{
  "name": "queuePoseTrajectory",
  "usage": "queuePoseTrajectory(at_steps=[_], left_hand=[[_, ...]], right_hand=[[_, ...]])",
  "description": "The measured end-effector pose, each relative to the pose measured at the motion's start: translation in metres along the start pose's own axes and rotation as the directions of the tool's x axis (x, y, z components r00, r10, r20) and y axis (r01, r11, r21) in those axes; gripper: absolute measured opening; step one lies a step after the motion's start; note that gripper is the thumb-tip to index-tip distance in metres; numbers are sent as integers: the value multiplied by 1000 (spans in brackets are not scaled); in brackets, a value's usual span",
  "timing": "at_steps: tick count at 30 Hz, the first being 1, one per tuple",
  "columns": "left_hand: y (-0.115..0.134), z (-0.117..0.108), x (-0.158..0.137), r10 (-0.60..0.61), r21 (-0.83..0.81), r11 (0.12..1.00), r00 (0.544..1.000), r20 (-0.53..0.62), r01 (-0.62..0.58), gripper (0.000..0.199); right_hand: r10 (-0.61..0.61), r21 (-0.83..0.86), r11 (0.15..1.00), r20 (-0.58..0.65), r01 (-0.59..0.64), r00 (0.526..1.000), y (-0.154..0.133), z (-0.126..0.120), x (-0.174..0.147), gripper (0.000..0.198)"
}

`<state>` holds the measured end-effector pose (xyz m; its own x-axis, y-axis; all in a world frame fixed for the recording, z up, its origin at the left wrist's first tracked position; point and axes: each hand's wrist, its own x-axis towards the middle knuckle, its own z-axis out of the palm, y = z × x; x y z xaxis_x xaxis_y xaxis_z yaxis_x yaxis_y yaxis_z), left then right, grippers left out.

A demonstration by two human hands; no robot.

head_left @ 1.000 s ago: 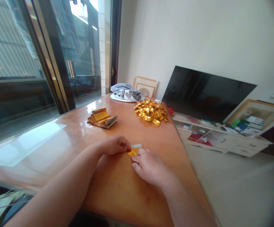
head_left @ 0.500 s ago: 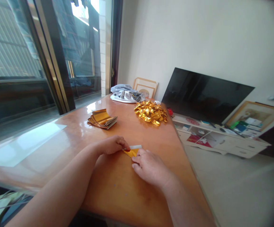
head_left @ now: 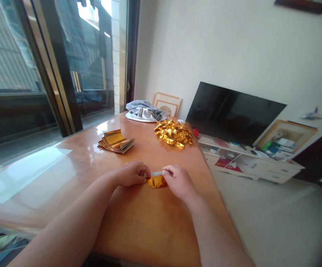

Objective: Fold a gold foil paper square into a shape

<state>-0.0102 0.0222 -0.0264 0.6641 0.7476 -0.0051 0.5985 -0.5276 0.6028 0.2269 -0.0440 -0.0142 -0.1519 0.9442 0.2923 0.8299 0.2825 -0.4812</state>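
Note:
A small folded piece of gold foil paper (head_left: 156,181) with a white top edge lies on the glossy wooden table (head_left: 138,222). My left hand (head_left: 131,173) pinches its left end and my right hand (head_left: 178,181) pinches its right end, thumbs and fingers closed on the paper. Farther back on the left lies a stack of flat gold foil sheets (head_left: 115,141). A heap of folded gold foil pieces (head_left: 172,132) sits behind the hands, toward the table's far right.
A grey and white cloth bundle (head_left: 143,111) lies at the table's far end, with a framed picture (head_left: 166,104) behind it. A dark TV screen (head_left: 232,113) leans on a low white cabinet (head_left: 250,165) to the right. Glass sliding doors (head_left: 38,70) run along the left.
My right hand has shifted from lying on the paper's near side to gripping its right end. The paper now stands raised between both hands. The view has drifted slightly right.

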Motion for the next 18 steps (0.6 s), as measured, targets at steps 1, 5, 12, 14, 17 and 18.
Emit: queuePoseTrajectory(at_steps=[1,5,12,14,17,18], left_hand=[[1,-1,0,9,14,1000,1000,-3,-9,25],[4,-2,0,30,48,998,999,-27,-29,24],[11,-2,-2,8,86,996,994,-113,1,29],[12,-3,-3,-10,65,998,991,-135,19,35],[11,-2,-3,-56,-10,998,988,-141,55,45],[11,-1,-3,-71,-45,997,988,-134,66,48]], right_hand=[[19,-35,999,-35,-20,999,4,3,3,26],[57,-140,989,24,-53,998,8,14,9,32],[107,-43,993,22,-106,994,8,22,15,10],[82,25,996,8,-82,997,10,23,15,10],[77,170,982,16,-78,997,12,23,14,11],[89,225,970,21,-91,996,13,23,14,11]])
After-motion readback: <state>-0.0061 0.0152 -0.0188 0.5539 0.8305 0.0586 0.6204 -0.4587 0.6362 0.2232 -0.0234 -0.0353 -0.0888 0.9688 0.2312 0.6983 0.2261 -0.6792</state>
